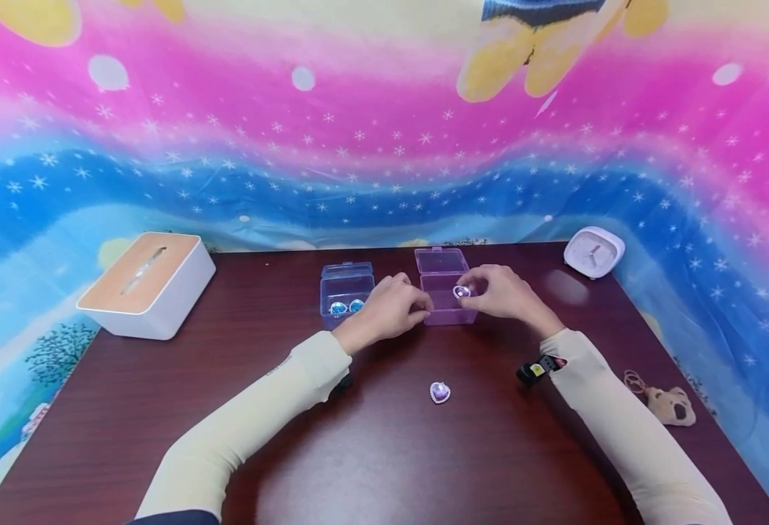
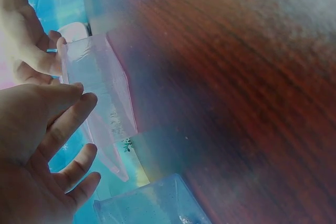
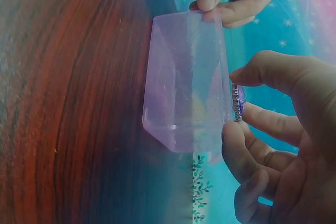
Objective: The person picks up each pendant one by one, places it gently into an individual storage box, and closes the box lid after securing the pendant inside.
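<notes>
Right there I saw the right hand (image 1: 501, 293) pinching a purple gem (image 1: 462, 292) at three o'clock of the purple box (image 1: 449, 317), the left hand (image 1: 391, 306) gripping the box's nine-o'clock side!

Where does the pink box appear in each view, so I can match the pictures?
Head: pink box just right of centre, slightly below the middle.
Left wrist: left of centre.
Right wrist: near the centre.
Shared landmark: the right hand, at upper left in the left wrist view.
</notes>
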Demonstrator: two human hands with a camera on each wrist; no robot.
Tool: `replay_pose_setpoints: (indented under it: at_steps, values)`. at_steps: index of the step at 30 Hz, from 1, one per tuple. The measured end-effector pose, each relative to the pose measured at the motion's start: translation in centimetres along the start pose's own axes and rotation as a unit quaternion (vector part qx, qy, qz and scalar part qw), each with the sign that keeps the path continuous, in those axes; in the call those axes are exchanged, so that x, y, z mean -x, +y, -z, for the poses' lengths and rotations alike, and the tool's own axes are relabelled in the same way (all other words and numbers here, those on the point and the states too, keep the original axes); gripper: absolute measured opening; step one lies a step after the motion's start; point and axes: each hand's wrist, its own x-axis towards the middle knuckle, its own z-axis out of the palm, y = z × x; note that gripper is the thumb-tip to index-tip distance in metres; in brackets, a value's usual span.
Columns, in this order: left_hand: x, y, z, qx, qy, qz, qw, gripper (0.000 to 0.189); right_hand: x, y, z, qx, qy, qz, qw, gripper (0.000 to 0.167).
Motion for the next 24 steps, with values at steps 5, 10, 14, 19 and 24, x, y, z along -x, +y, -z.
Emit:
replay_pose_setpoints:
  at_steps: [5, 10, 14, 19, 24]
  values:
    - [0.0, 0.0, -0.1, -0.002, 0.001, -0.003, 1.0000, 0.014, -0.4, 0.1, -0.2, 0.016, -0.001, -0.002, 0.9999, 0.030]
    - [-0.1, 0.0, -0.1, -0.003, -0.001, -0.002, 1.0000, 0.013, -0.7, 0.1, -0.2, 0.036, -0.006, 0.002, 0.9993, 0.031]
    - [-0.1, 0.1, 0.0, -0.002, -0.006, 0.000, 1.0000, 0.014, -0.8, 0.1, -0.2, 0.044, -0.012, 0.006, 0.9989, 0.030]
    - [-0.3, 0.1, 0.1, -0.005, -0.006, 0.003, 1.0000, 0.013, -1.3, 0.2, -0.2, 0.060, -0.030, 0.018, 0.9976, 0.029]
    - [-0.3, 0.0, 0.0, -0.013, -0.010, 0.003, 0.9999, 0.014, -1.8, 0.1, -0.1, 0.080, -0.053, 0.012, 0.9953, 0.030]
